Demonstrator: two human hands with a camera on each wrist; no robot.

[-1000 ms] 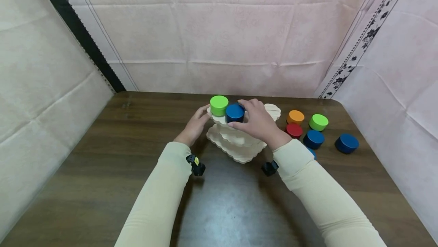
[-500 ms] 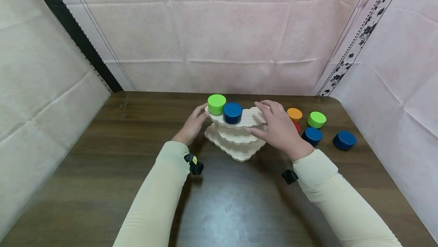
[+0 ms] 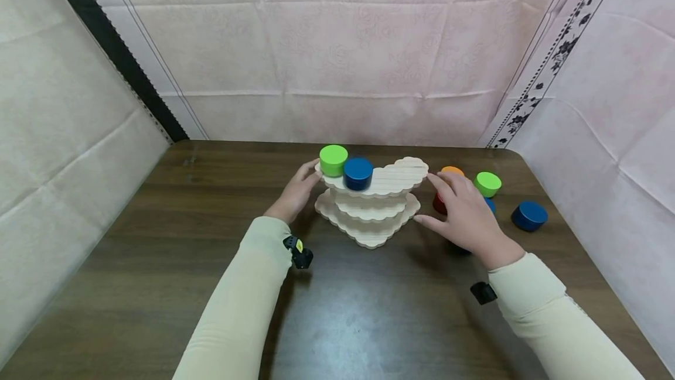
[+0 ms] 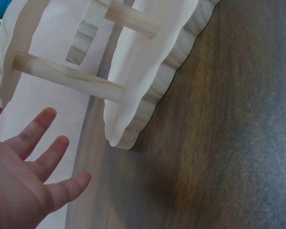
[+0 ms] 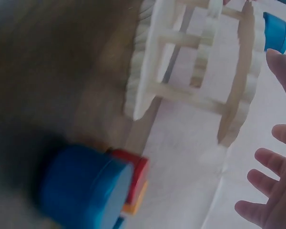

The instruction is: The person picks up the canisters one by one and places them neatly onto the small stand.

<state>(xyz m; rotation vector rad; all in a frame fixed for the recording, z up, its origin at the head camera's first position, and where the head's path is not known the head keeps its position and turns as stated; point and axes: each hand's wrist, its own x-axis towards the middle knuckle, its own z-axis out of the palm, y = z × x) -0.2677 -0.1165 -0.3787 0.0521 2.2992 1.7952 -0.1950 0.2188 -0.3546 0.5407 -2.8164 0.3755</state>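
A pale wooden tiered stand (image 3: 369, 213) with scalloped edges stands at the table's middle back. On the left of its top tier (image 3: 395, 178) sit a green round tin (image 3: 333, 161) and a blue round tin (image 3: 358, 174), side by side. My left hand (image 3: 295, 192) pinches the top tier's left corner; its other fingers spread below it in the left wrist view. My right hand (image 3: 466, 213) is at the stand's right side, fingers extended and spread, holding nothing. In the right wrist view, a blue tin (image 5: 86, 186) and a red tin (image 5: 136, 171) lie below this hand.
On the table right of the stand are more round tins: orange (image 3: 452, 170), red (image 3: 439, 204), green (image 3: 487, 184) and a separate blue one (image 3: 529, 216). My right hand partly covers this group. The brown table (image 3: 227, 286) meets cloth-covered walls (image 3: 337, 58) behind and on both sides.
My right hand has let go of the blue tin on the top tier and moved right, past the stand's right end. My left hand stays at the left corner.
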